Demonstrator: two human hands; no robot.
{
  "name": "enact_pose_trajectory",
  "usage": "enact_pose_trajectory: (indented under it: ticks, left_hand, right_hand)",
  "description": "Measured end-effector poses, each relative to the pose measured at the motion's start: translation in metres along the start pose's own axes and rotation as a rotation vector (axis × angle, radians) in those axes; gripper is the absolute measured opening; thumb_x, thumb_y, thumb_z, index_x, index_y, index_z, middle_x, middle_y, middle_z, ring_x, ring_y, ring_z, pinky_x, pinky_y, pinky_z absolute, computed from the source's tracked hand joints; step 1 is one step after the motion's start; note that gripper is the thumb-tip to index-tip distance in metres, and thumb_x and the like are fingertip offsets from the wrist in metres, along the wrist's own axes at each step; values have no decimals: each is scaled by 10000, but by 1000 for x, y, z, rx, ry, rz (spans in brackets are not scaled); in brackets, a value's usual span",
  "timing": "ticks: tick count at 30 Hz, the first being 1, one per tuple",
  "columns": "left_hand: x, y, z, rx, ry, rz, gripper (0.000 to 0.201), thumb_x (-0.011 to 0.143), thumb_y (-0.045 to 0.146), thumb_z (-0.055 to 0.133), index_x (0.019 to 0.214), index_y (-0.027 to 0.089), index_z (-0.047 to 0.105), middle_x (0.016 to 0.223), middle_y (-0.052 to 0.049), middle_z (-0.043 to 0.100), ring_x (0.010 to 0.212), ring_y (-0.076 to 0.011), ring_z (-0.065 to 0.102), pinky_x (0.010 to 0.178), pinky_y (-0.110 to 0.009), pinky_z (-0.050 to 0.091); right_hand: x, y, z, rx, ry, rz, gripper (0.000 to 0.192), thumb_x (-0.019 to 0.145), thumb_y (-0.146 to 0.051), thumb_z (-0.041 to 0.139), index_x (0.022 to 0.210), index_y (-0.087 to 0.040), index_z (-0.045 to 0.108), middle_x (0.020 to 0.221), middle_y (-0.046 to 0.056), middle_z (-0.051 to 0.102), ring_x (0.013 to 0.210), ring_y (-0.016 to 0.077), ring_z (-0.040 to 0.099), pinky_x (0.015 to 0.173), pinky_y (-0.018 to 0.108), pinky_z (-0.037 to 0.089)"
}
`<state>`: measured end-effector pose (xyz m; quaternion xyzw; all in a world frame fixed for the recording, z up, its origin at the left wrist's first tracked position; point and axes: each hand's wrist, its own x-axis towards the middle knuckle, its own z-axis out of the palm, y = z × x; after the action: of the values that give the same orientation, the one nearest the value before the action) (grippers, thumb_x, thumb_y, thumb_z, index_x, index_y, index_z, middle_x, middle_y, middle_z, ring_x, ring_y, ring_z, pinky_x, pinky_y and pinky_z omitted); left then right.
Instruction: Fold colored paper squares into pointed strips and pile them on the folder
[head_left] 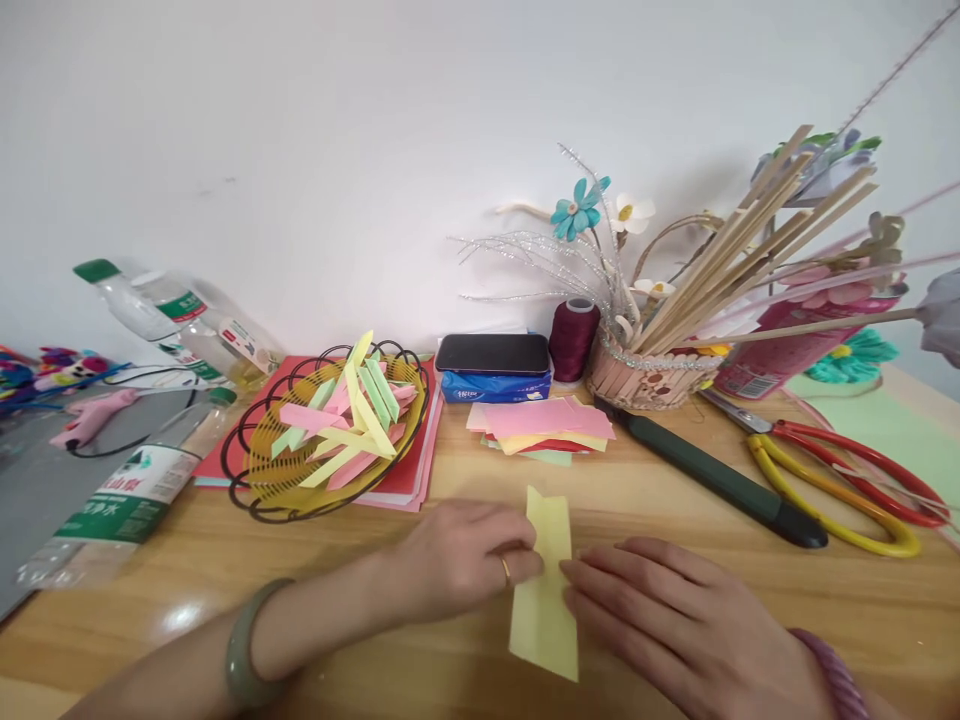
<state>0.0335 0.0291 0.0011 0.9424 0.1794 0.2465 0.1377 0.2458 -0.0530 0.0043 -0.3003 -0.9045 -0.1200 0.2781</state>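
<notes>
A folded strip of yellow paper (546, 585) lies on the wooden table (450, 470) in front of me. My left hand (461, 555), with a ring on one finger, presses the strip's left edge. My right hand (675, 620) lies flat with its fingertips on the strip's right edge. Behind the strip sits a stack of coloured paper squares (541, 425), pink on top. A wire basket (330, 425) at the left holds several folded yellow, pink and green strips.
Red paper sheets (409, 470) lie under the basket. A phone (493, 354) rests on a blue tissue pack (495, 386), beside a maroon thread spool (574, 338). A stick basket (649, 375) holds craft flowers. A dark knife (712, 475), scissors (840, 470) and plastic bottles (120, 495) lie around.
</notes>
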Motion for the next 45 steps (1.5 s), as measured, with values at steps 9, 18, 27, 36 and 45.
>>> enact_pose_trajectory:
  ticks: [9, 18, 27, 36, 45]
  left_hand:
    - [17, -14, -1, -133, -191, -147, 95, 873, 240, 535, 866, 168, 596, 904, 42, 652, 823, -78, 610, 779, -139, 442]
    - [4, -26, -2, 161, 42, 258, 207, 935, 208, 421, 897, 150, 616, 963, 1, 669, 1074, -103, 536, 1029, -265, 332]
    - [-27, -5, -21, 406, -130, 402, 297, 905, 112, 353, 905, 103, 650, 1019, -69, 645, 1066, -161, 493, 960, -342, 414]
    - [-39, 4, -20, 483, -124, 277, 313, 907, 134, 338, 971, 94, 642, 1049, -78, 626, 1066, -175, 456, 871, -312, 432]
    - [-42, 9, -16, 482, -142, 237, 303, 900, 132, 351, 967, 67, 640, 1021, -112, 627, 976, -217, 522, 863, -357, 433]
  right_hand:
    - [19, -3, -1, -64, -19, 13, 354, 925, -83, 249, 1001, -156, 586, 904, 38, 688, 700, 130, 582, 627, 278, 416]
    - [32, -3, 15, 80, -158, 123, 404, 923, -85, 231, 822, -131, 619, 701, 55, 618, 672, 164, 535, 608, 299, 401]
    - [32, -3, 23, 150, -205, 260, 180, 874, -135, 430, 785, -165, 584, 693, 25, 565, 674, 171, 493, 604, 316, 368]
    - [34, -5, 28, 390, -274, 437, 147, 868, -163, 454, 780, -194, 568, 724, 15, 538, 666, 140, 503, 576, 271, 395]
    - [32, -7, 33, 440, -265, 569, 146, 875, -174, 436, 759, -197, 521, 730, 17, 538, 662, 127, 536, 574, 247, 449]
